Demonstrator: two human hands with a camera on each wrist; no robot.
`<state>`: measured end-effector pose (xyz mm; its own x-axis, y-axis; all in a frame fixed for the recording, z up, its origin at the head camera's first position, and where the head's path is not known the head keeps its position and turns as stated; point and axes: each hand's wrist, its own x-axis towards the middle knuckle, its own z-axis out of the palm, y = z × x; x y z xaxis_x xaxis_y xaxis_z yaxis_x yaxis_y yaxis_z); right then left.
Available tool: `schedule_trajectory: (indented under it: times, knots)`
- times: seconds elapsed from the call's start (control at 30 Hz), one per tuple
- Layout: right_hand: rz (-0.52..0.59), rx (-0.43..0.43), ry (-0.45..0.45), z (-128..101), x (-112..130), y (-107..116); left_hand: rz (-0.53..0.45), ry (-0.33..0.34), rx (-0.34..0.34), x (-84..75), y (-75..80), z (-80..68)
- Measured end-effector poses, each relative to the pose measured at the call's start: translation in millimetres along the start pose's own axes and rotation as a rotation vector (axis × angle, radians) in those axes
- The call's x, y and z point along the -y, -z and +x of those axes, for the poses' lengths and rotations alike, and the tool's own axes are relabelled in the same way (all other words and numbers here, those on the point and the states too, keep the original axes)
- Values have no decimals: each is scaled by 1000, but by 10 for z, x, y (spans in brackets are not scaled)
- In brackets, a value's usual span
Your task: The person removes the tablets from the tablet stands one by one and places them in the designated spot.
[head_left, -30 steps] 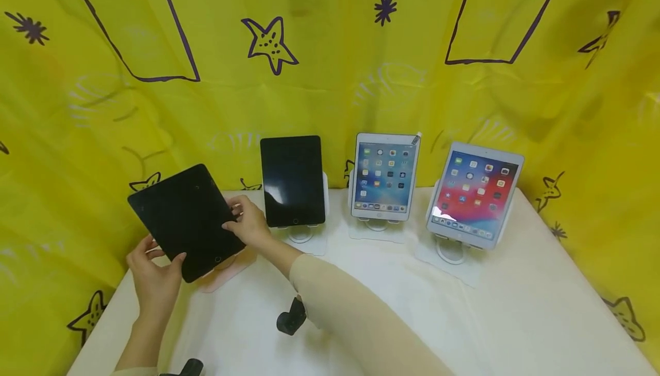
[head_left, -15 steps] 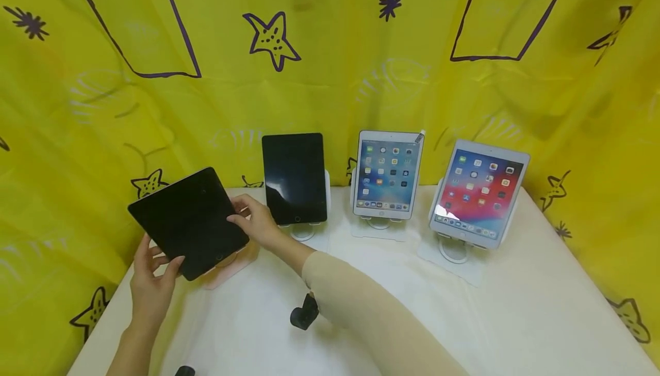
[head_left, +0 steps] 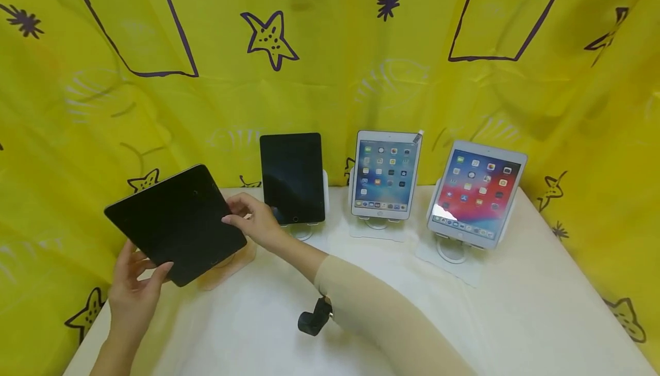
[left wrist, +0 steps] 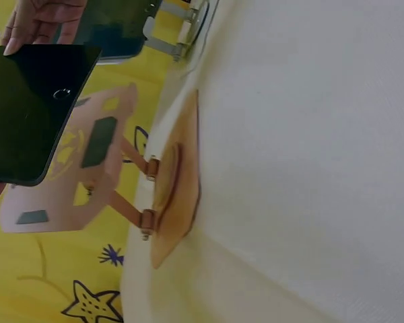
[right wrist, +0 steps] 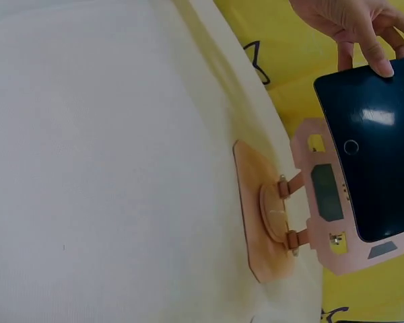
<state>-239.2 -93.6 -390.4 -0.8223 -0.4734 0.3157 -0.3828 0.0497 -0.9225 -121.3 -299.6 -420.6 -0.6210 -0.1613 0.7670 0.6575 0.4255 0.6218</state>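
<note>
My left hand and right hand hold a black-fronted tablet by its two long sides, thumbs on the dark screen and fingers behind. It is tilted at the left of the table. Behind and below it stands a pink folding tablet stand, mostly covered by the tablet in the head view. The wrist views show a gap between the tablet and the plate of the stand. The stand's base lies on the white cloth.
A second black tablet leans on a white stand just right of my right hand. Farther right, two white tablets with lit screens, one blue and one red-blue, rest on stands. A yellow curtain hangs behind the table.
My left hand has moved left, drawing the tablet's left side outward so that it turns and tilts more. My right hand stays at nearly the same place on its right edge.
</note>
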Motion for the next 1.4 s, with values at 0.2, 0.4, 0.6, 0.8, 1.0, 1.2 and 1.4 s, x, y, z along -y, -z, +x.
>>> schedule_trajectory:
  times: [0.2, 0.4, 0.6, 0.8, 1.0, 1.2, 1.4]
  knots:
    - [-88, 134, 50, -97, 121, 144, -312, -12, 99, -63, 52, 35]
    - [24, 288, -5, -223, 226, 271, -552, 169, 220, -211, 130, 58]
    - [176, 384, -187, -331, 263, 384, -615, 334, 454, -295, 216, 104]
    - [261, 435, -324, -434, 255, 503, -951, 441, 631, -254, 183, 114]
    - [306, 424, -432, -559, 261, 607, -1032, 545, 692, -249, 107, 118]
    - [327, 393, -523, -714, 291, 676, -951, 643, 709, -268, 18, 121]
    - [315, 349, -602, -863, 302, 731, -912, 705, 781, -242, -72, 78]
